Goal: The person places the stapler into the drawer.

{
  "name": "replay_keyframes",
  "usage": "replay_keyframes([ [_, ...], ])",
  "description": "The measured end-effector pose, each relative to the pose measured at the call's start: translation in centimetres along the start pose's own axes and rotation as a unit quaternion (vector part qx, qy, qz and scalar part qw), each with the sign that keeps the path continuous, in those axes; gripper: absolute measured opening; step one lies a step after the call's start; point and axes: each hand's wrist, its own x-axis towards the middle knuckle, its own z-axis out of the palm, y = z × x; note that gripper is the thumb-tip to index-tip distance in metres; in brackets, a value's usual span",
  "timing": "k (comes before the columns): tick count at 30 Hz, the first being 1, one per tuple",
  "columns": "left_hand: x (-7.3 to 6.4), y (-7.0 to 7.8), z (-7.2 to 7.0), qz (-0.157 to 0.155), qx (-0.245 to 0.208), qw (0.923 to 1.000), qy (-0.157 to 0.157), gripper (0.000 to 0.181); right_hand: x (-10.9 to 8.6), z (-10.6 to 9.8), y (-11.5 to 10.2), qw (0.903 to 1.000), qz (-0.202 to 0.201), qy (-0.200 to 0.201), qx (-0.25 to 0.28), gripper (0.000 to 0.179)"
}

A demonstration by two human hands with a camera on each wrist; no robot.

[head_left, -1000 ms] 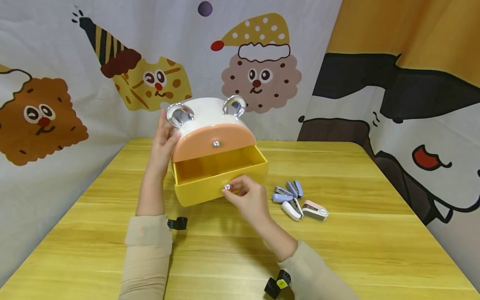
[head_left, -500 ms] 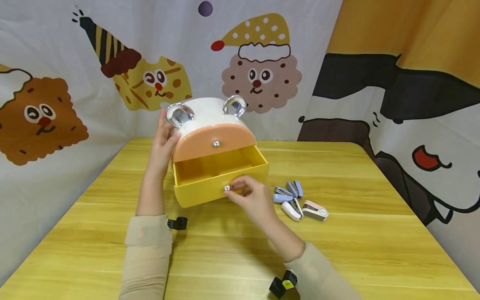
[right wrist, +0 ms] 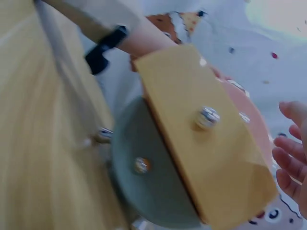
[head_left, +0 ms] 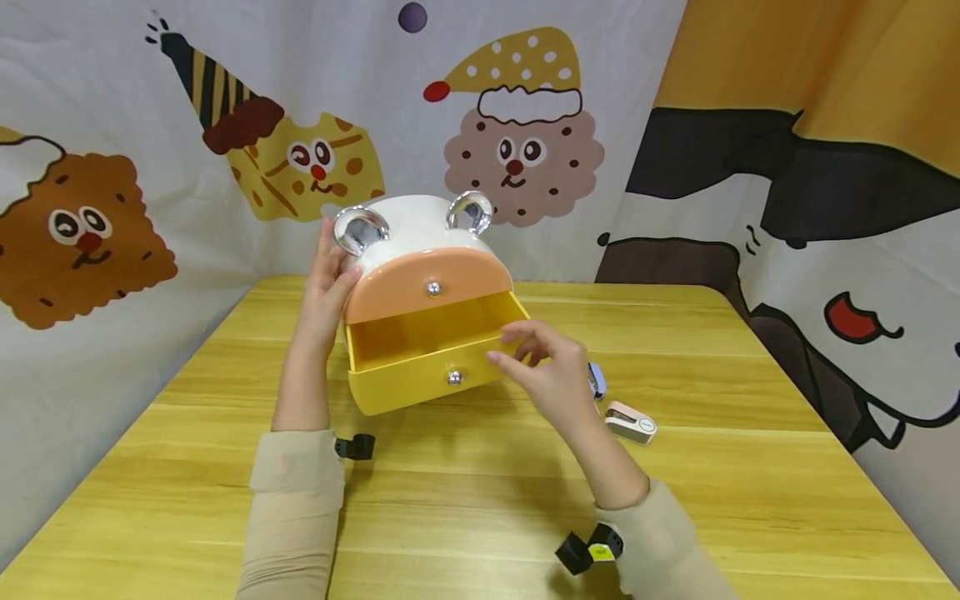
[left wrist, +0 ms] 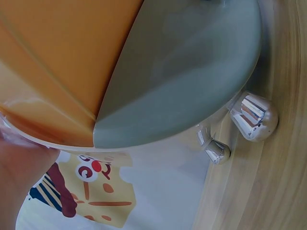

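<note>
Right hand (head_left: pixel 553 367): fingers loosely bent with a gap to the thumb, holding nothing, off the silver knob (head_left: pixel 454 377).
Left hand (head_left: pixel 325 283): rests on the white box's (head_left: pixel 415 218) left side.
Good way to pull: the left hand should press gently so the box won't slide; any tug should be slow and straight, or the drawer may pop out.
White box: on the bench (head_left: pixel 420 517), in front of the person.
Yellow drawer (head_left: pixel 397 392): pulled out; only bare yellow shows inside.
Peach drawer (head_left: pixel 405 279), green drawer (right wrist: pixel 153 191): pushed in, insides hidden.
Pink stapler (head_left: pixel 631 422), blue stapler (head_left: pixel 597 380): right of the box; the right hand partly hides the blue one.
</note>
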Motion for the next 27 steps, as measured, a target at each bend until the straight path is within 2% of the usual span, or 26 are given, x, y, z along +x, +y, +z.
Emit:
replay_keyframes([
  [4, 0.0, 0.0, 0.0, 0.000, 0.001, 1.0000, 0.000, 0.072, 0.8, -1.6, 0.5, 0.9994, 0.019, 0.030, 0.001, 0.027],
  [7, 0.0, 0.1, 0.0, 0.002, -0.001, 1.0000, -0.002, 0.072, 1.3, -2.9, 0.4, 0.9987, 0.035, 0.037, -0.001, 0.029],
  [11, 0.0, 0.1, 0.0, 0.000, -0.002, 1.0000, -0.002, 0.072, 1.8, -4.7, -0.3, 0.9986, 0.046, 0.018, -0.018, 0.034],
  [14, 0.0, 0.1, 0.0, 0.000, -0.001, 1.0000, -0.001, 0.072, 2.1, -6.0, 0.0, 0.9978, 0.060, -0.004, -0.028, 0.038],
  [16, 0.0, 0.1, 0.0, 0.002, -0.002, 1.0000, -0.002, 0.072, 2.1, -6.9, 1.0, 0.9966, 0.072, -0.023, -0.032, 0.040],
  [23, 0.0, 0.2, 0.0, 0.001, 0.000, 1.0000, -0.003, 0.073, 1.4, -9.5, 7.7, 0.9879, 0.127, -0.083, -0.031, 0.051],
  [27, 0.0, 0.2, 0.1, -0.002, 0.006, 1.0000, 0.000, 0.073, 0.8, -10.5, 9.8, 0.9816, 0.151, -0.111, -0.039, 0.053],
])
